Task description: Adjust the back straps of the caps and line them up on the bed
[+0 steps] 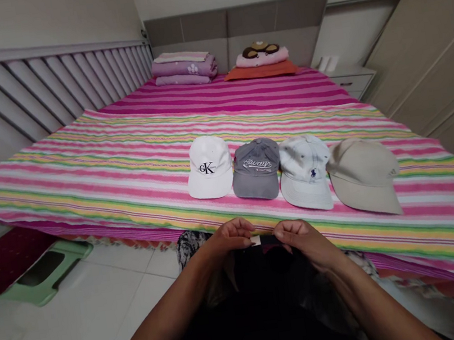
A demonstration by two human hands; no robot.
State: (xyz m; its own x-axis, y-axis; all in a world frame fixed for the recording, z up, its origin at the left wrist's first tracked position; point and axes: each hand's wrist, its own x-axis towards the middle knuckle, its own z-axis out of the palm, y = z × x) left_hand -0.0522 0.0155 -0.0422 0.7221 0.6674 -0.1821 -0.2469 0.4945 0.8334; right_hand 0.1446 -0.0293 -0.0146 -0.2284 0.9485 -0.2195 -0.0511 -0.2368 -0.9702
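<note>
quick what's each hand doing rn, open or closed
left hand: closed, pinching a black band near its white tag
right hand: closed, pinching the same black band from the other side

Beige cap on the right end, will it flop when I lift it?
The beige cap probably keeps its shape, since its crown stands rounded. The cloth looks soft, so it's likely light and easily dented.

There is one left hand (228,237) and one right hand (303,240), and they hold one black strap (268,239). Past the hands, four caps sit in a row: one white cap (209,167), one gray cap (256,169), one pale cap (305,172), and one tan cap (364,175).
</note>
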